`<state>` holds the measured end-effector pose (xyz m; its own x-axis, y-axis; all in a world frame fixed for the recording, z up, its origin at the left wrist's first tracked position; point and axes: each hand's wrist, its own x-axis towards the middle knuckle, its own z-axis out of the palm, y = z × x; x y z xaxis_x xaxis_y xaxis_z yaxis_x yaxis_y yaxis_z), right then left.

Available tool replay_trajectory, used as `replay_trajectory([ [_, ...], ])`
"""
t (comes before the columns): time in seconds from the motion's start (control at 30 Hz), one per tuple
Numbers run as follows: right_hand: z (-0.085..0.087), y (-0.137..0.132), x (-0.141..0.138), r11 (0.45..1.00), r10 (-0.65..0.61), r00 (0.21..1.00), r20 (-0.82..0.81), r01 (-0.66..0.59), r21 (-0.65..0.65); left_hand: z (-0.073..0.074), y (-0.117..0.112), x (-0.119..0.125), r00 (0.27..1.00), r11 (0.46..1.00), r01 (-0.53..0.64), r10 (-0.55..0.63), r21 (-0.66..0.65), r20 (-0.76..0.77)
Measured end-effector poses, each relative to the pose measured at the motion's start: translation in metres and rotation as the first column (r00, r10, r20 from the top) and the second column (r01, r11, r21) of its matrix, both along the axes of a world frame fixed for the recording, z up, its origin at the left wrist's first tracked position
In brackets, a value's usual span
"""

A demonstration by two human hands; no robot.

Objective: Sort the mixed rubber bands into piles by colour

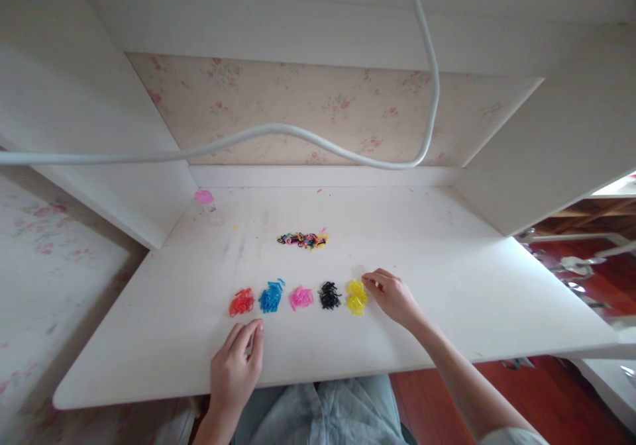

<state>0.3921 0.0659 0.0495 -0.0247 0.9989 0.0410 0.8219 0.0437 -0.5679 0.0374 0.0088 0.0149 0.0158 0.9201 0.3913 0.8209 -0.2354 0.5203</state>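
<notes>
Five small heaps of rubber bands lie in a row on the white desk: red bands [242, 302], blue bands [271, 296], pink bands [301, 297], black bands [330, 295] and yellow bands [356, 297]. Behind them is a long pile of mixed-colour bands [303, 240]. My right hand [392, 296] is closed in a pinch at the upper right edge of the yellow heap; what is between its fingertips is too small to make out. My left hand [236, 359] rests below the red and blue heaps, thumb and forefinger closed together, with nothing visible in them.
A thick white cable [278, 129] crosses the view above the white desk [427, 233]. At the back left lies a pink round item [203, 197] with something clear beside it. Side panels [536, 134] bound the desk, and its front edge is close to my lap.
</notes>
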Motion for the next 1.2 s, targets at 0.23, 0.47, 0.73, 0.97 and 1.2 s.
replay_trajectory([
  [0.23,-0.015,-0.010,0.015,0.992,-0.121,0.990,-0.068,0.124,0.038,0.034,0.022,0.023,0.991,0.989,0.088,-0.099,-0.118,-0.091],
  [0.47,-0.032,-0.021,0.014,0.939,-0.306,0.925,-0.225,0.333,0.088,0.067,0.075,0.074,0.949,0.934,0.138,-0.219,-0.329,-0.225],
  [0.73,-0.028,-0.024,0.013,0.940,-0.292,0.927,-0.234,0.323,0.106,0.050,0.139,0.120,0.933,0.920,0.015,-0.154,-0.391,-0.327],
  [0.97,-0.030,-0.020,0.014,0.941,-0.282,0.934,-0.220,0.314,0.126,0.042,0.152,0.137,0.927,0.924,-0.054,-0.095,-0.379,-0.362],
  [1.2,-0.028,-0.021,0.014,0.942,-0.282,0.933,-0.224,0.314,0.121,0.050,0.148,0.127,0.918,0.922,-0.041,-0.118,-0.385,-0.380],
])
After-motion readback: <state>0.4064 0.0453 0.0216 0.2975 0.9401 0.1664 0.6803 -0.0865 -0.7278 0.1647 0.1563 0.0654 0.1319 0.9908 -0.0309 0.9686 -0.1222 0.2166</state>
